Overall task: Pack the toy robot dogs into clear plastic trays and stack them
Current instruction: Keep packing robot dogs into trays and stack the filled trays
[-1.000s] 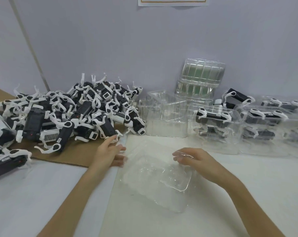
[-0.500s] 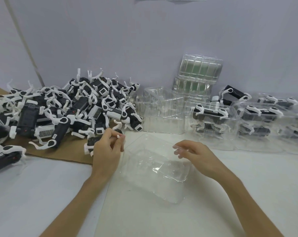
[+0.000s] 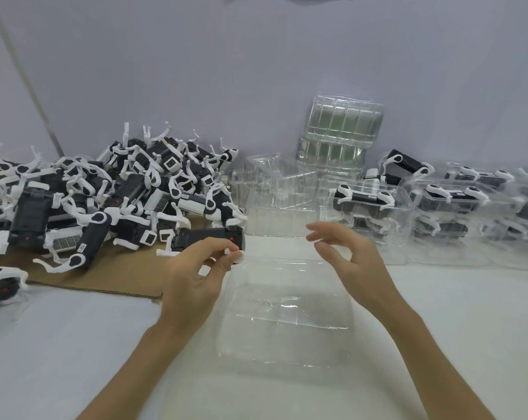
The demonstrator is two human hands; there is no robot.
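My left hand pinches a black-and-white toy robot dog by its white leg, holding it just left of and above an empty clear plastic tray that lies on the white table in front of me. My right hand hovers over the tray's far right corner with fingers loosely spread, holding nothing. A big heap of toy robot dogs lies on brown cardboard at the left.
Empty clear trays stand behind the tray, with two more stacked against the wall. Packed trays with dogs are stacked along the right. One loose dog rests on top of them.
My left hand lifted a dog from the heap's edge and brought it toward the tray. My right hand let go of the tray's rim and rose, fingers spreading.
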